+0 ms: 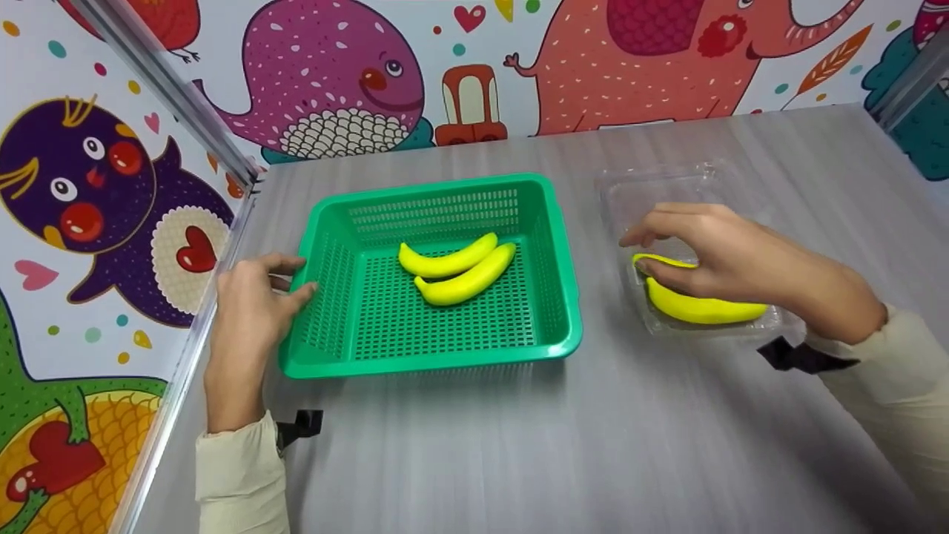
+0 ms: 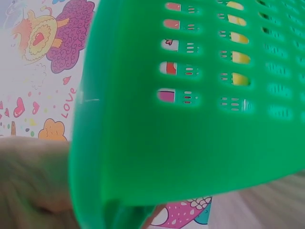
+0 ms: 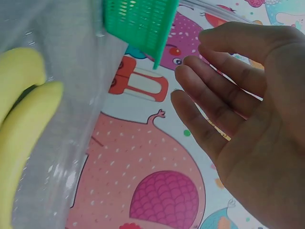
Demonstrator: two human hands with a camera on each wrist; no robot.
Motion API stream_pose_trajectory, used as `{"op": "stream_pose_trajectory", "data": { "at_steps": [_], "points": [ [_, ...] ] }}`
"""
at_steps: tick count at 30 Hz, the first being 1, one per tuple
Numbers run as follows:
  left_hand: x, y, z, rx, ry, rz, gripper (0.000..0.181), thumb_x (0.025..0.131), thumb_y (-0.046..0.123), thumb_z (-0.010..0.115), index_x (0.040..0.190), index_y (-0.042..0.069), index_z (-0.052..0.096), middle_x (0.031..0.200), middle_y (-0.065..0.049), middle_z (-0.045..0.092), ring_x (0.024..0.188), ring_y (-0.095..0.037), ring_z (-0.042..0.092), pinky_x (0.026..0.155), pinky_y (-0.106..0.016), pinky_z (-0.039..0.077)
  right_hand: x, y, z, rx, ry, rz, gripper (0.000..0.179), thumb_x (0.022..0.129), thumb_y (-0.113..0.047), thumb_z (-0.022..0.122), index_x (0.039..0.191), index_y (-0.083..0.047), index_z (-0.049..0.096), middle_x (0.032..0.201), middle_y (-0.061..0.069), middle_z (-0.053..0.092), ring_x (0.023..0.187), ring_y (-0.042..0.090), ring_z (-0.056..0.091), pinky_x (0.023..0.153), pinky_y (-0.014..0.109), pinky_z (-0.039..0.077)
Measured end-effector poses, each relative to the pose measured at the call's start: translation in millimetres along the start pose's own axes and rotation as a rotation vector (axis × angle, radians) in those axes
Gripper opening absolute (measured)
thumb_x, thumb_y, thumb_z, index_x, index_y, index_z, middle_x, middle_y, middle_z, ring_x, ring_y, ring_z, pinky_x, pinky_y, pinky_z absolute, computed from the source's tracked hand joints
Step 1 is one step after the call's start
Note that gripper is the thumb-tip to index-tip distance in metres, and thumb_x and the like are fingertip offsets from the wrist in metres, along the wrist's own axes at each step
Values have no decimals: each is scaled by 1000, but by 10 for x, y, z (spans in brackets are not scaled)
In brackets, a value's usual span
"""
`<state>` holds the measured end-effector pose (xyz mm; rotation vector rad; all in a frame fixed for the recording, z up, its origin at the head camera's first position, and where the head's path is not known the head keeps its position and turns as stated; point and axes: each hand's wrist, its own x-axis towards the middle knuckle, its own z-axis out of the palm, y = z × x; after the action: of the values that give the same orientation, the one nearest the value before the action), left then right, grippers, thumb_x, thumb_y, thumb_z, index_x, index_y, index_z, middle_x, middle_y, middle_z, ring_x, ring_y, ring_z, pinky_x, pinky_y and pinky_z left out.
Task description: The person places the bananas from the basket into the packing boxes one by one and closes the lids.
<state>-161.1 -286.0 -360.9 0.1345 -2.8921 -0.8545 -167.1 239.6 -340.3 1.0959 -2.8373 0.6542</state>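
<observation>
Grey tabletop (image 1: 597, 415) strip between basket (image 1: 437, 362) and tray (image 1: 652, 174), basket rim pinched in left grip (image 1: 248, 315), two bananas (image 1: 708, 310) beneath relaxed, unclosed right grip (image 1: 712, 248), tray's far edge beyond it

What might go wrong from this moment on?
The right hand hovers over two bananas lying close together in the clear tray; grasping one might nudge the other. Neither hand steadies that thin-looking tray, so it could slide. The left hand holds the rim of the green basket; a tug might shift the other two bananas inside.
</observation>
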Motion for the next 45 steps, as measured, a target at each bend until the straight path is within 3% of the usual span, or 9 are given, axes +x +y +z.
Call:
{"op": "stream_pose_trajectory", "data": {
  "at_steps": [5,12,23,34,45],
  "points": [
    [-6,-9,6,3,1,-14,41,97,12,82,134,-1,74,127,-26,76,112,-43,75,92,-58,63,193,-72,12,24,-23,17,31,94,-8,81,124,-17,78,121,-4,78,112,17,75,92,46,66],
    [3,-13,-10,-1,-7,-18,40,97,11,81,135,-2,74,127,-27,76,113,-43,74,94,-57,62,356,-130,74,42,-40,27,31,96,-13,82,126,-16,77,121,-3,77,114,18,75,95,45,65],
    [11,-44,0,-9,3,-11,40,96,10,82,133,-3,74,126,-28,76,112,-44,74,93,-57,63,661,-251,159,81,-18,-52,33,95,-16,84,127,-11,77,123,4,78,114,20,73,94,43,66],
    [15,-56,-3,-2,10,17,40,96,11,83,132,-3,75,125,-27,77,111,-44,75,92,-58,62,875,-479,210,141,-70,-163,34,98,-19,81,130,-12,74,129,2,76,120,19,72,99,43,64],
    [10,-33,-11,-8,-7,1,39,97,12,81,133,-2,75,125,-26,77,111,-42,74,92,-56,62,1088,-633,322,129,-124,-159,35,100,-24,79,132,-13,74,132,3,74,121,19,68,102,40,62]
  ]
}}
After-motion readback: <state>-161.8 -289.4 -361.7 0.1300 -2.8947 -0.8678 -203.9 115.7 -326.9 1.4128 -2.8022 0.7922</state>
